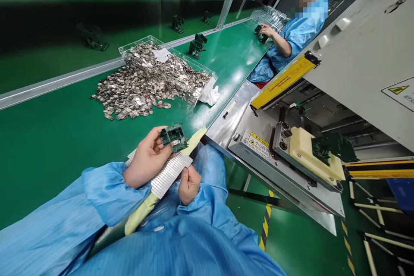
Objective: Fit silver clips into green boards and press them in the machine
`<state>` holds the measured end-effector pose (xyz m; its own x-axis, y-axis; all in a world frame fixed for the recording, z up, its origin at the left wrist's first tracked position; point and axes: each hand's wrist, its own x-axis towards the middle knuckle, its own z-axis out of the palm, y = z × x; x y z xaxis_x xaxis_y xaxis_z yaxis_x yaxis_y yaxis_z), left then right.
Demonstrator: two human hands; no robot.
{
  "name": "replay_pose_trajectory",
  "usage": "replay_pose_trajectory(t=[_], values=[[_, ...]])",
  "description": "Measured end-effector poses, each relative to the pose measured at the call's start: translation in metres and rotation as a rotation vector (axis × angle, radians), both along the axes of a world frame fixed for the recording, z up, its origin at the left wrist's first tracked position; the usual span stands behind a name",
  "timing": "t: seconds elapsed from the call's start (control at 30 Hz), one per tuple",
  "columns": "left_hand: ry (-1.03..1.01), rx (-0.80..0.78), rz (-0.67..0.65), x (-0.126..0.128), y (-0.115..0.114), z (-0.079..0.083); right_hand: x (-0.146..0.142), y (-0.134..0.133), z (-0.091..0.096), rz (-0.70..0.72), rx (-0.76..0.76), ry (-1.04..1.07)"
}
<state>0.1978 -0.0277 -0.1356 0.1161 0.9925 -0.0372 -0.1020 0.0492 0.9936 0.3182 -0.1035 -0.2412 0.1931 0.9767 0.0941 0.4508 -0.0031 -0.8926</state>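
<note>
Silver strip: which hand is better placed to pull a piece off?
Probably the right hand: it grips the silver strip, while the left hand holds the green circuit board.

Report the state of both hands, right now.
Left hand: closed, holding a small green circuit board.
Right hand: closed, pinching a strip of silver metal pieces.
</note>
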Motion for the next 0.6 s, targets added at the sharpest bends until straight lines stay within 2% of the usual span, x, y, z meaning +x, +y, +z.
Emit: replay_pose_trajectory(t=[0.07, 0.2, 0.33, 0.47, 0.6], values=[[0.001, -0.005, -0.004, 0.0, 0.0, 0.0, 0.008, 0.006, -0.007, 0.073, -0.129, -0.113], [0.033, -0.008, -0.022, -0.001, 0.001, 0.001, 0.025, 0.017, -0.016, 0.193, -0.315, -0.151], [0.037, 0.012, -0.041, -0.003, 0.0, 0.0, 0.037, 0.016, -0.009, 0.224, -0.441, -0.17], [0.012, 0.068, -0.079, -0.006, -0.003, -0.004, 0.052, 0.009, 0.022, 0.182, -0.395, -0.148], [0.041, 0.133, -0.13, -0.007, -0.008, -0.006, 0.061, 0.005, 0.072, 0.141, -0.159, 0.118]])
